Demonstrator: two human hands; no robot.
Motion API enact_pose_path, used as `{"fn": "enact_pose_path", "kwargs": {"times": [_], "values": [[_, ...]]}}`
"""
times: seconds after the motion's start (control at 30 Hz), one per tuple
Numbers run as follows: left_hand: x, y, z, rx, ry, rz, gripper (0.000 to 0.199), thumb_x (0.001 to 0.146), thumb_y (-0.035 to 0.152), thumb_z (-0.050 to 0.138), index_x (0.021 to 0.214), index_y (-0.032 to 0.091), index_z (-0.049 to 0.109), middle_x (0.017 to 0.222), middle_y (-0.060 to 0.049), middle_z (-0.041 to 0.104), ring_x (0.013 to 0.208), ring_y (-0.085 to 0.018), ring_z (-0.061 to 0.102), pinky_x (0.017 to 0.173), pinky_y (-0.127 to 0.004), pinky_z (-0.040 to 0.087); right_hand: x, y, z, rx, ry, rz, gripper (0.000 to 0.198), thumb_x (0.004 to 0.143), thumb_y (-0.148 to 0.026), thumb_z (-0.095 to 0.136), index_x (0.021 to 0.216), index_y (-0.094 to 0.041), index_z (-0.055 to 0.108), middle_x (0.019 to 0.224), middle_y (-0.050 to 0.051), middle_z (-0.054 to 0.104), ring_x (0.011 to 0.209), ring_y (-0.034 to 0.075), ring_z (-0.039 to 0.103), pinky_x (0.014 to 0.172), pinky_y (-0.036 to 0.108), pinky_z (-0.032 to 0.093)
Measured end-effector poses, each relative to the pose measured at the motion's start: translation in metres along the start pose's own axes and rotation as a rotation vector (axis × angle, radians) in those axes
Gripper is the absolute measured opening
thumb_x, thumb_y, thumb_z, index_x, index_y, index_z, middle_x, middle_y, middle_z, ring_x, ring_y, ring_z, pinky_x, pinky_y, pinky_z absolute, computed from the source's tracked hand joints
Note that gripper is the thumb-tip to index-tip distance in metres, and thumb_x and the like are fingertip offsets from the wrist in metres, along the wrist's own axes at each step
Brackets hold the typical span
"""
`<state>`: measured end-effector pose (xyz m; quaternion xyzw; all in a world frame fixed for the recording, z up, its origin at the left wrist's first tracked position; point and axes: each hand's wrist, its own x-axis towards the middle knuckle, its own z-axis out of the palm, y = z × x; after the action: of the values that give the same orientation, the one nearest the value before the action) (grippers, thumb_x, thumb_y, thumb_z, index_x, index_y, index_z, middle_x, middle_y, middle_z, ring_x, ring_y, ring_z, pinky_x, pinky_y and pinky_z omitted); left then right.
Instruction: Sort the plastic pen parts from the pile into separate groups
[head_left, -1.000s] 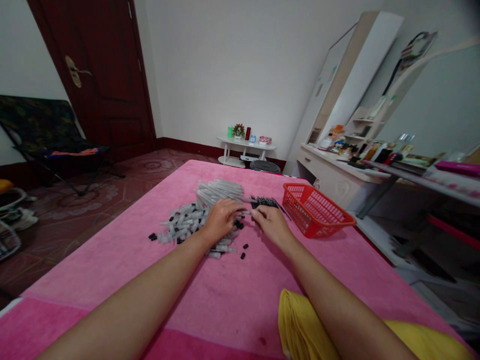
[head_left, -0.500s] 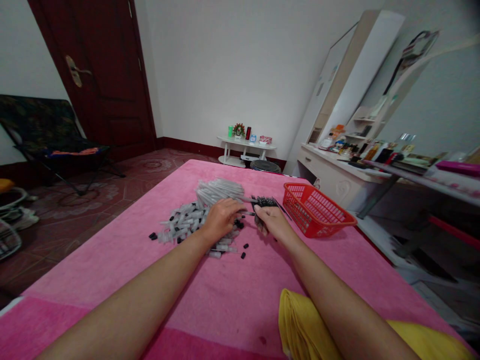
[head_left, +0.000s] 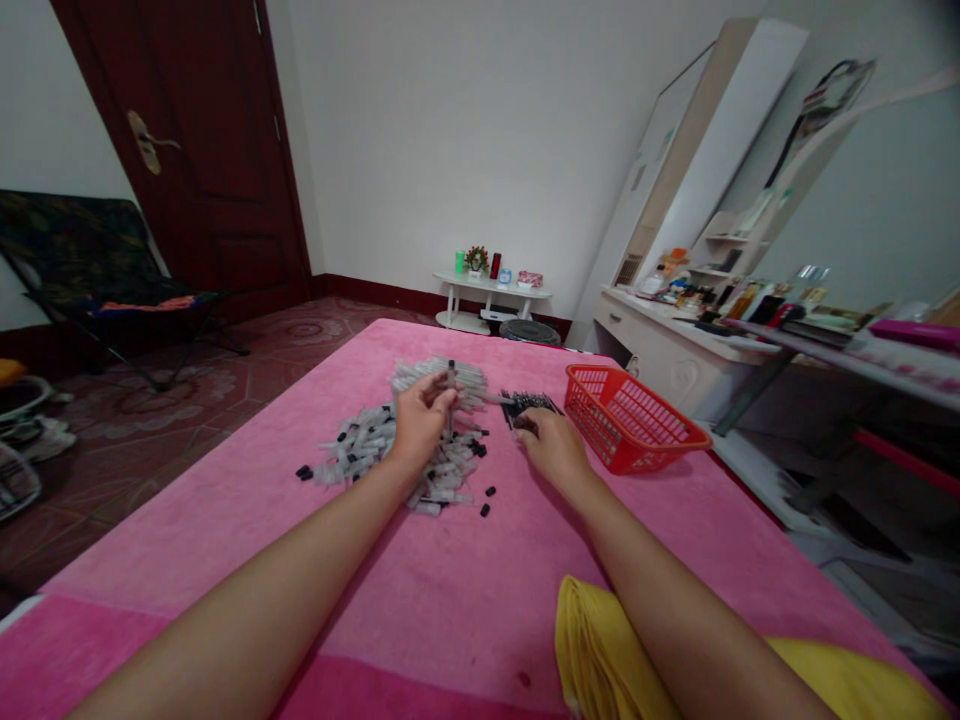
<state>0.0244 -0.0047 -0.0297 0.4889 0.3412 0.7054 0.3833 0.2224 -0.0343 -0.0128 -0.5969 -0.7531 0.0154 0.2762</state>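
Head view | left hand (head_left: 421,415) pinched a slim black-topped translucent plastic tube (head_left: 451,370) upright, by the left-side pale plastic pile (head_left: 367,440) | right hand (head_left: 556,447) near spiky black cluster (head_left: 531,401), couldn't tell grip | piece-handling imo, next move wanted steadiness

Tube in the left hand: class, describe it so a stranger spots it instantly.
On the pink cloth, find the heap of pale pieces. Over it, the left hand grips one tube. Unlike the pieces lying below, it stands upright, black end up.
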Motion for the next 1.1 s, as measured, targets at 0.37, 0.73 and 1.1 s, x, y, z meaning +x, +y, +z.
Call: {"fn": "enact_pose_path", "kwargs": {"times": [0.37, 0.73, 1.1], "values": [[0.007, -0.003, -0.015, -0.32, 0.144, -0.276, 0.032, 0.068, 0.031, 0.072, 0.087, 0.019, 0.048, 0.094, -0.002, 0.066, 0.091, -0.017, 0.066, 0.065, -0.024, 0.052, -0.007, -0.002, 0.009, -0.098, -0.113, -0.112, 0.018, 0.078, -0.02, 0.058, 0.094, -0.022, 0.067, 0.098, 0.007, 0.067, 0.092, 0.022, 0.059, 0.074, 0.03, 0.042], [0.004, -0.001, -0.014, -0.342, 0.096, -0.289, 0.036, 0.068, 0.032, 0.073, 0.09, 0.02, 0.049, 0.096, -0.002, 0.066, 0.085, -0.016, 0.067, 0.062, -0.023, 0.052, -0.017, -0.03, 0.027, 0.107, -0.202, -0.552, 0.05, 0.081, -0.003, 0.046, 0.127, -0.023, 0.052, 0.123, 0.006, 0.059, 0.117, 0.02, 0.046, 0.097, 0.036, 0.037], [0.003, -0.005, -0.015, -0.347, 0.098, -0.295, 0.036, 0.066, 0.031, 0.074, 0.091, 0.02, 0.05, 0.095, -0.002, 0.066, 0.087, -0.018, 0.067, 0.062, -0.024, 0.052, -0.02, -0.037, 0.023, 0.045, -0.18, -0.607, 0.019, 0.082, -0.02, 0.062, 0.1, -0.021, 0.066, 0.094, 0.007, 0.065, 0.094, 0.02, 0.054, 0.083, 0.032, 0.04]]}}
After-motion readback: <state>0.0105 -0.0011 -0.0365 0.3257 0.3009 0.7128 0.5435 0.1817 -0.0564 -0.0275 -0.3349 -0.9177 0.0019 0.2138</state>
